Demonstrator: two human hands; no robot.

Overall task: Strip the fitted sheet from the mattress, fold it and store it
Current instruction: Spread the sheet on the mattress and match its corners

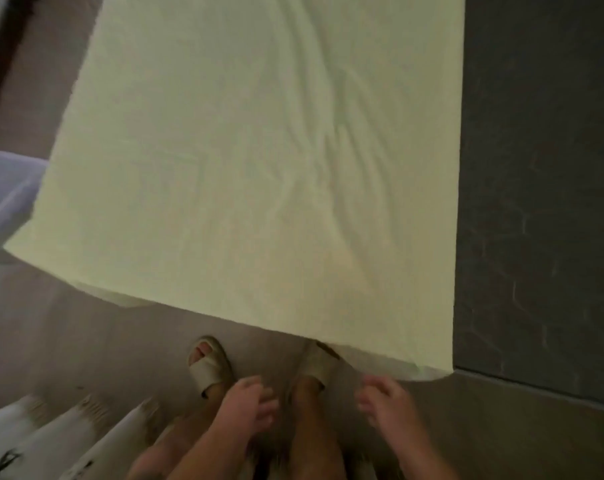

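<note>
Looking straight down, the sheet (pixel 245 150) fills most of the view. It is pale yellow-green, spread flat and raised above the floor (pixel 85 323). Most of it lies smooth, but soft creases fan out across the middle and right, running toward the near edge. That near edge cuts diagonally from the left corner down to the right corner, where the cloth hangs in a small fold. The sheet's right side runs flush along a dark grey surface (pixel 536 168).

Down at the bottom, the left hand (pixel 250 400) hovers over the legs, fingers loosely curled and nothing in them. The right hand (pixel 387 403) sits just beside the sheet's near right corner, fingers also loosely bent and apart, gripping nothing. The blur makes it hard to say whether its fingertips brush the hem.

Below the hands are two feet in pale slippers: the left slipper (pixel 208 365) is out in the open, and the toe of the right slipper (pixel 316 362) is tucked under the sheet's edge.

At the far left, a pale lilac box-like thing (pixel 6 195) pokes out beside the sheet. It is too blurred to tell what it holds. A white fringed rug (pixel 33 427) lies in the bottom left corner.
</note>
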